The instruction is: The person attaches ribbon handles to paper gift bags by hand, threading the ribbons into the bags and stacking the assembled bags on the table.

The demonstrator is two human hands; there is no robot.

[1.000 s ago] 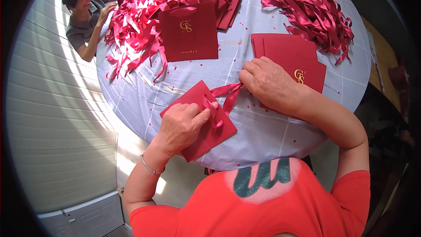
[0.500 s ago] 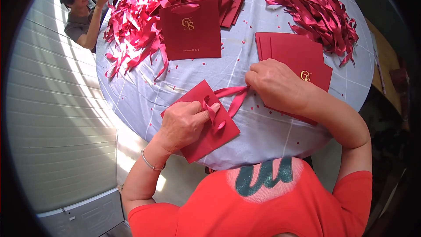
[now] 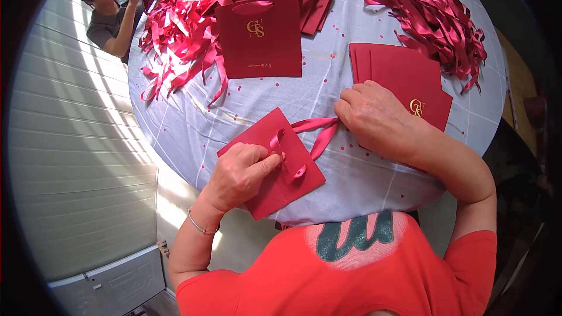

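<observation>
A small dark-red paper bag [image 3: 264, 200] lies flat and slanted at the table's near edge. My left hand [image 3: 237, 174] is closed over its left side, fingertips pressed at the ribbon loop on its face. The short ribbon end [image 3: 294, 174] curls on the bag. From the bag's far side, a red satin ribbon [image 3: 325, 136] stretches to my right hand [image 3: 374, 116], which pinches it with curled fingers. That hand hovers by the left edge of a fanned stack of red bags [image 3: 404, 70]; the fingertips are partly hidden.
A finished-looking red bag [image 3: 260, 47] with a ribbon handle lies farther off, before more bags [image 3: 319, 9]. Ribbon heaps [image 3: 181, 41] [image 3: 433, 17] cover the far left and right. Small red dots speckle the pale tablecloth [image 3: 293, 90]. Another person [image 3: 114, 17] handles ribbon at far left.
My left thumb, stretched across the ribbon before, has drawn back, and the fingers now press at the loop. The right hand still holds the ribbon out; the whole view has shifted slightly.
</observation>
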